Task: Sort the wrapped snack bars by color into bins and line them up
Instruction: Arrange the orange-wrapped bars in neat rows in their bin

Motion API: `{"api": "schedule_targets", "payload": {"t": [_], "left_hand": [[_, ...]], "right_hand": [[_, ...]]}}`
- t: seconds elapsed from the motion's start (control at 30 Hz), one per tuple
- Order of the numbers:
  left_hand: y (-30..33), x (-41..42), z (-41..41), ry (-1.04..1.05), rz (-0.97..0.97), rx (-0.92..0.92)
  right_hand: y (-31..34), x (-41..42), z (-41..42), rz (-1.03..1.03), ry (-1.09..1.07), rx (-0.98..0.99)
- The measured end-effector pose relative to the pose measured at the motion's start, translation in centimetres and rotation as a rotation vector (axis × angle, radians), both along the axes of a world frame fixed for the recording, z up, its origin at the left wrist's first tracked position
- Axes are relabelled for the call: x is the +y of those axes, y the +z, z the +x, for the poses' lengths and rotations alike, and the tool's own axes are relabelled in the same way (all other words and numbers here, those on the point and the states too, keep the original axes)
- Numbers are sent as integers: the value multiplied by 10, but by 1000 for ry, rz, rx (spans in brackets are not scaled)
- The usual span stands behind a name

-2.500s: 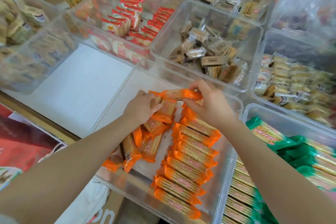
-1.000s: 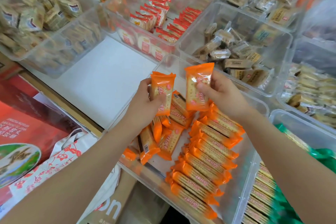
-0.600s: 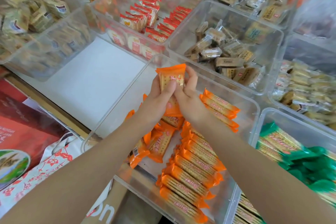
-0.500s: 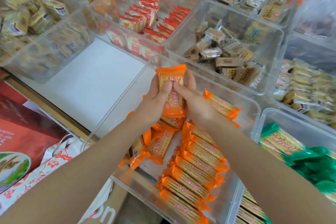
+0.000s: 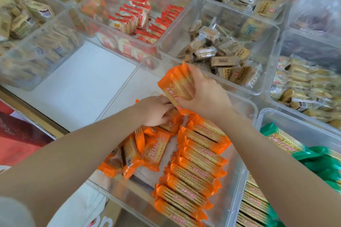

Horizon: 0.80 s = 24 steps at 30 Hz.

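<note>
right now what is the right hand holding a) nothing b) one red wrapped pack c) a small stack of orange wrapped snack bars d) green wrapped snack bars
c: the right hand grips a small stack of orange wrapped snack bars above the clear plastic bin.

A white sheet [image 5: 77, 83] lies between the bins. A red printed carton [image 5: 16, 140] sits at the left edge, and a crinkled clear plastic bag [image 5: 317, 0] at top right.
</note>
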State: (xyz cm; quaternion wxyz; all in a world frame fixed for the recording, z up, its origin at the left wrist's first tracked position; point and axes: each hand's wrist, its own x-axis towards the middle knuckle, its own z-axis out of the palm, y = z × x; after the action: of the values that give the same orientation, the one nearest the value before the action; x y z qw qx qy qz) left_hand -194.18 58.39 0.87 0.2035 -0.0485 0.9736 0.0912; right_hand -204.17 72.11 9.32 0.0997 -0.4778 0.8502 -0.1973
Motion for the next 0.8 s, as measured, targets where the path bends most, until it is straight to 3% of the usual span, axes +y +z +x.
{"api": "schedule_targets", "payload": {"t": [0.13, 0.33, 0.43, 0.63, 0.8], "left_hand": [[-9, 0, -7, -126, -110, 8], [8, -11, 21, -66, -64, -205], [17, -15, 41, -57, 15, -171], [19, -15, 52, -18, -31, -10], [18, -17, 40, 125, 44, 23]], "right_hand": [[-9, -2, 6, 0, -53, -51], [-13, -8, 12, 46, -24, 57], [-19, -21, 20, 158, 61, 172], [-62, -53, 31, 444, 139, 283], [-67, -56, 22, 544, 124, 168]]}}
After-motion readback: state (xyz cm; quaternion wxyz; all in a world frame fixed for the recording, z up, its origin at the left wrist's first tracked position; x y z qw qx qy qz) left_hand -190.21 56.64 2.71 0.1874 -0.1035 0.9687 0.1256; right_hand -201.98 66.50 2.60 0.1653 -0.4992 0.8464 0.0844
